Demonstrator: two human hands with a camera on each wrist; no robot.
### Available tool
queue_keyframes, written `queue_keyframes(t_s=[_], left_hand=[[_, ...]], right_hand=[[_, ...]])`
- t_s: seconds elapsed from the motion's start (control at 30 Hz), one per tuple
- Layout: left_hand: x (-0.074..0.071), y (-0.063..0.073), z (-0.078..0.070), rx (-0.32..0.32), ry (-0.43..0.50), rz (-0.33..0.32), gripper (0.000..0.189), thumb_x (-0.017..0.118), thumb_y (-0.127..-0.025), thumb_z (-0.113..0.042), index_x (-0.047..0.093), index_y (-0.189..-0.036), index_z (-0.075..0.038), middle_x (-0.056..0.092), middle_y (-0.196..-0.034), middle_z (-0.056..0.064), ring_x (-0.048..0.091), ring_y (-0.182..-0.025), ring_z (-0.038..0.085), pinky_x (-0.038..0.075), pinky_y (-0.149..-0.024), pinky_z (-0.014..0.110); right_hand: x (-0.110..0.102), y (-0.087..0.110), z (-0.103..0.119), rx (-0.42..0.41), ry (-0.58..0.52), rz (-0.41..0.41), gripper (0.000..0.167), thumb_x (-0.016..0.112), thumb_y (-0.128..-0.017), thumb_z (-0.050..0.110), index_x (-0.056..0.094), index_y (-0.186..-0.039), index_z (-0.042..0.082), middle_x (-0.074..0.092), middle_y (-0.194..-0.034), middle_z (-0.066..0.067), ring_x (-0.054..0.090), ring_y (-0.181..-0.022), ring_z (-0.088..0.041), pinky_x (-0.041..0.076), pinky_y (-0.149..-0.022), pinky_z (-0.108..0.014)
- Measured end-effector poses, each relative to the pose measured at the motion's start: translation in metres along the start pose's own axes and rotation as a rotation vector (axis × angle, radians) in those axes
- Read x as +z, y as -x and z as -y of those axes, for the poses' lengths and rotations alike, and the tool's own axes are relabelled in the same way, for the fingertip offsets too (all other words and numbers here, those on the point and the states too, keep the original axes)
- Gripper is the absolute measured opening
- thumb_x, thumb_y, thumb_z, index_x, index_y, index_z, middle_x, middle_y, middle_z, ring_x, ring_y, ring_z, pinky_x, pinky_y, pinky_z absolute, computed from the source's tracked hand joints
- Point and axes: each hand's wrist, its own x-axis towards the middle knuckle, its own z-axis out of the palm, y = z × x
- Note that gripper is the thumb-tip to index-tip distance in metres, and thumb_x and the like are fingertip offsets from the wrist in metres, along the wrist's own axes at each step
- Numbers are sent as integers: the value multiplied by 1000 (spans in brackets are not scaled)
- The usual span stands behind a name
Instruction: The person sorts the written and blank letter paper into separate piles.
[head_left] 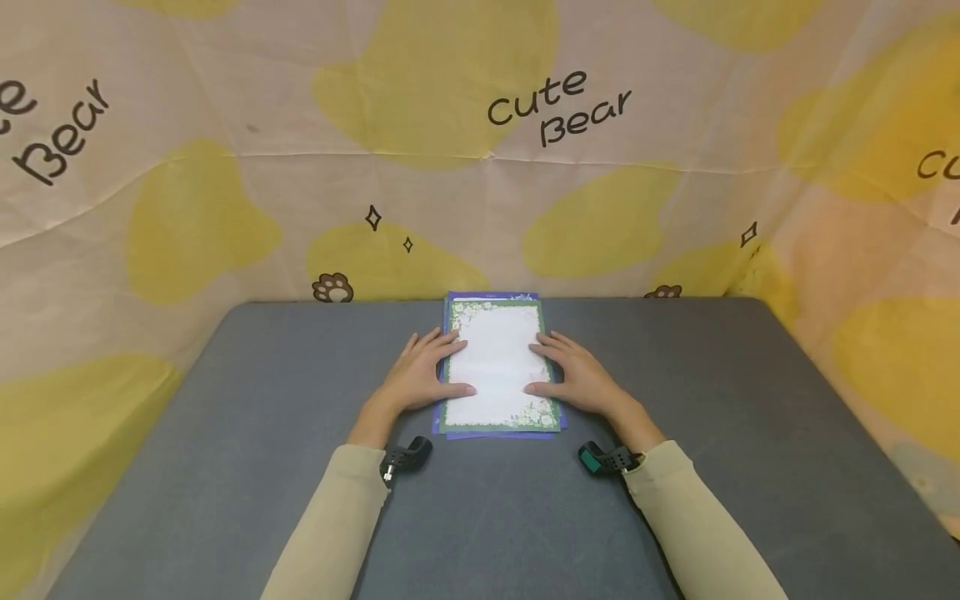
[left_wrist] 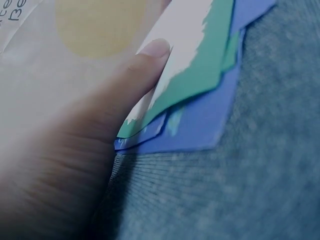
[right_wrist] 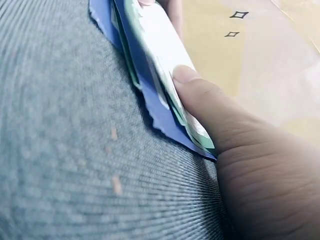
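A small stack of patterned paper sheets lies in front of me. On top is a white sheet with a green border and pale flowers at its corners. Purple-blue sheets stick out unevenly beneath it, and another green edge shows between them. My left hand rests on the stack's left side, thumb and fingertips on the white sheet. On the opposite side, my right hand touches the sheet the same way, fingers spread and thumb lying on top. In the right wrist view, layered purple edges show beside the right thumb.
The stack lies near the far edge of a grey table. Behind it hangs a cream and yellow printed cloth, which also runs along both sides. Each wrist wears a black band, the left band and the right band.
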Motion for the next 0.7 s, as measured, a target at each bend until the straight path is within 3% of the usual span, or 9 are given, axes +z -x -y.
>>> queue_keyframes(t_s=[0.2, 0.37, 0.47, 0.6, 0.7], left_hand=[[1, 0, 0, -8, 51, -42, 69, 74, -87, -53, 56, -146, -24, 44, -160, 2, 24, -157, 33, 4, -128, 59], [4, -1, 0, -16, 109, -108, 54, 76, -88, -46, 66, -136, -23, 54, -153, 3, 30, -154, 34, 7, -128, 59], [5, -3, -1, -21, 153, -141, 47, 77, -89, -42, 71, -130, -20, 58, -149, 4, 34, -152, 34, 9, -128, 59], [5, -6, -4, -35, 232, -193, 44, 79, -87, -37, 73, -125, -17, 60, -146, 6, 38, -150, 34, 18, -126, 59], [4, -7, -9, -31, 267, -227, 45, 82, -85, -34, 73, -125, -16, 60, -146, 6, 40, -149, 33, 24, -124, 60]], right_hand=[[0, 1, 1, 11, -87, -66, 63, 75, -91, 41, 56, -145, 15, 48, -157, -10, 33, -152, -37, 29, -119, -65], [2, 0, 1, -7, -161, -185, 53, 80, -87, 34, 67, -134, 14, 60, -145, -11, 48, -142, -36, 36, -117, -61], [2, 0, 2, 29, -246, -257, 53, 80, -87, 32, 66, -135, 13, 56, -149, -11, 47, -142, -35, 37, -117, -58], [-1, 0, 3, 126, -401, -343, 51, 65, -99, 34, 55, -146, 16, 52, -153, -11, 49, -141, -34, 41, -115, -56], [-2, -1, 5, 145, -523, -371, 47, 52, -106, 32, 49, -150, 16, 56, -149, -14, 55, -135, -35, 45, -110, -55]])
